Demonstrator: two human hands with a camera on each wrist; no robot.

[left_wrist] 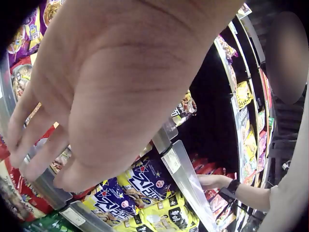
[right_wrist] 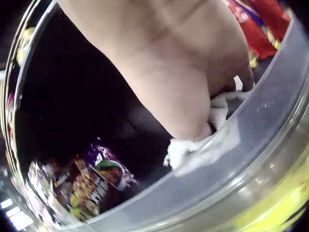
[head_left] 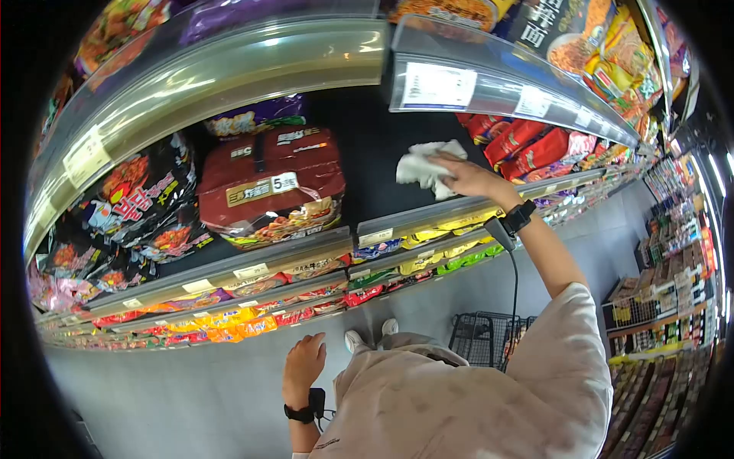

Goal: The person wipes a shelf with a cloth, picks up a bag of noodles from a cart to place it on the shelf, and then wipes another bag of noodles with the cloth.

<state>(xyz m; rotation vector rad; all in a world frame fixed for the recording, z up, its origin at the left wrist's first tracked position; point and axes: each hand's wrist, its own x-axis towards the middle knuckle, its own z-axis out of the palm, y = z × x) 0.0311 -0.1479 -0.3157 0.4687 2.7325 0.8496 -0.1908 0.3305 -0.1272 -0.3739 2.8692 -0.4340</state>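
As right hand (head_left: 475, 180) grips white cloth (head_left: 417, 168) beneath | left hand (head_left: 305, 362) well apart

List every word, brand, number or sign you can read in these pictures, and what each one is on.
"5": white label on the maroon noodle pack
"炸酱面": gold label on the same pack
"불닭", probably: black pack at the head view's left
"面": dark pack at its upper right
"진라면", probably: blue pack in the left wrist view
Too small or blurred: shelf price tags, most other pack print
No text visible: white cloth
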